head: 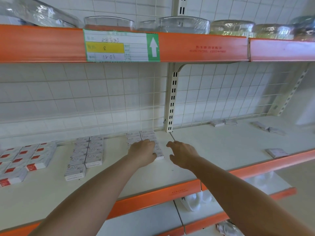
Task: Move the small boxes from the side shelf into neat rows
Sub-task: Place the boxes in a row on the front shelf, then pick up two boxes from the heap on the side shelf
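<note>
Small white staple boxes point(147, 135) lie in two rows on the white shelf point(119, 181), just left of the upright post. My left hand point(142, 152) rests palm down on the near end of these rows, fingers over the boxes. My right hand point(182, 154) hovers just to the right of the rows, fingers loosely curled and holding nothing. Loose small boxes lie scattered on the right-hand shelf section: two at the back point(223, 122), two further right point(267, 127) and one near the front edge point(277, 152).
Further left stand two more blocks of boxes: white ones point(87, 155) in two rows and red-labelled ones point(25, 160). An orange shelf point(204, 48) above carries glass bowls. A slotted post point(172, 106) divides the sections. Lower shelves hold white items point(194, 201).
</note>
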A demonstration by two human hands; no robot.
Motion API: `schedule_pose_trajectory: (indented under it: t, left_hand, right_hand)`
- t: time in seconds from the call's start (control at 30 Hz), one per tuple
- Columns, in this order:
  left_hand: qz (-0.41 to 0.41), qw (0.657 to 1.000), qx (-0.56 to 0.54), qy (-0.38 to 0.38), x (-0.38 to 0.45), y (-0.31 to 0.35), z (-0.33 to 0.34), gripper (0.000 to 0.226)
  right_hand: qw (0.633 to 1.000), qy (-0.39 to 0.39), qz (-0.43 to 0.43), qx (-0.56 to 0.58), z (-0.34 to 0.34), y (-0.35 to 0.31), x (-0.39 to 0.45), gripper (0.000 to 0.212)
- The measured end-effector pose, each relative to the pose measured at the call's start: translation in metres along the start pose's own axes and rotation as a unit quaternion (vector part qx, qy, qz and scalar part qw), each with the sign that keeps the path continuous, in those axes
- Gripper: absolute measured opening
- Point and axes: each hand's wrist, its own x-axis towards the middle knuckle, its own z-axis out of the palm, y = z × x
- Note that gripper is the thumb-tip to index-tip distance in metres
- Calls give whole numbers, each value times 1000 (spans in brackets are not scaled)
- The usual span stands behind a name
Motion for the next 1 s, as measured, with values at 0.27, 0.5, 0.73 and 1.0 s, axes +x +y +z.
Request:
schedule_pose_trajectory:
  t: [0.27, 0.5, 0.73, 1.0]
  left_hand:
    - [34, 999, 0, -8, 17, 40, -4, 32]
    - [43, 999, -11, -10, 37, 99, -1, 32]
    - [42, 999, -14, -16, 61, 164, 5, 33]
    - [39, 999, -18, -19, 89, 231, 14, 34]
  right_hand:
    - [999, 0, 28, 20, -7, 34, -12, 43]
    - [999, 0, 28, 17, -11, 87, -29, 43]
    - [1000, -12, 21, 12, -18, 152, -43, 45]
    - [1000, -14, 17, 6, -24, 225, -55, 45]
